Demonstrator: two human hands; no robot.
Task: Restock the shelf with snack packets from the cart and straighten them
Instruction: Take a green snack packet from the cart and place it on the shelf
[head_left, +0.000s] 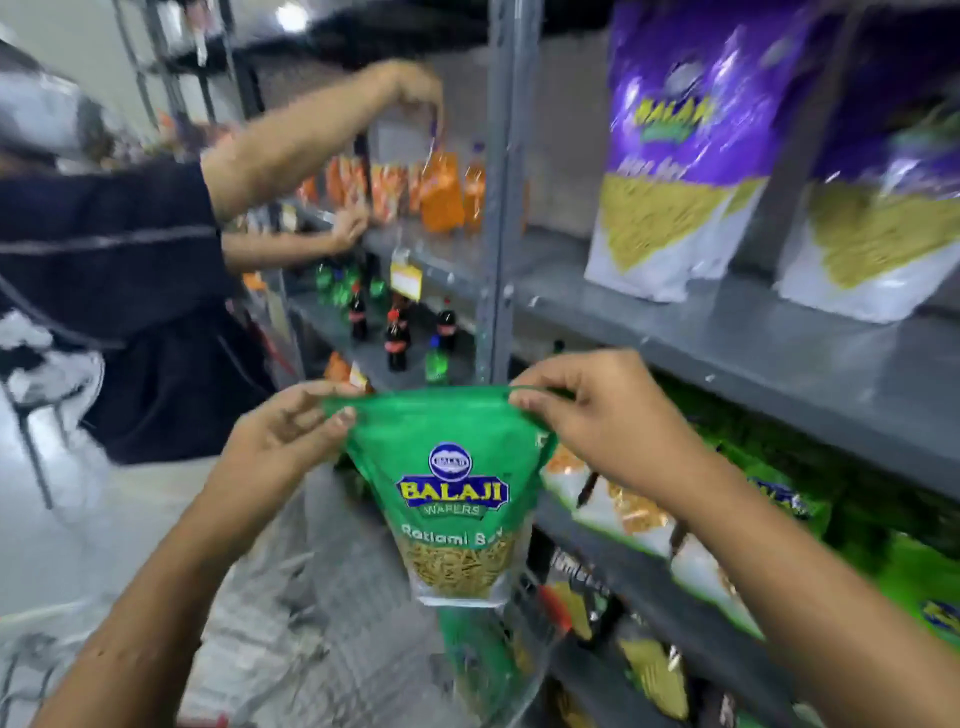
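Green snack packet (456, 488) held up by its top corners.
Left hand (280, 441) and right hand (608, 426) each pinch a corner; grey shelf (753, 353) stands right.

Left hand (283, 431) and right hand (608, 415) pinch top corners of green Balaji packet (454, 499), hanging upright beside grey shelf (779, 358).

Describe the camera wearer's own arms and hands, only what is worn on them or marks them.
Both forearms are bare up to the frame edge: no sleeve shows. The left hand and the right hand have no gloves, and no rings, watch or bracelet show. The fingernails are short and unpainted. No tattoos or other markings show. The dark sleeve at left belongs to another person.
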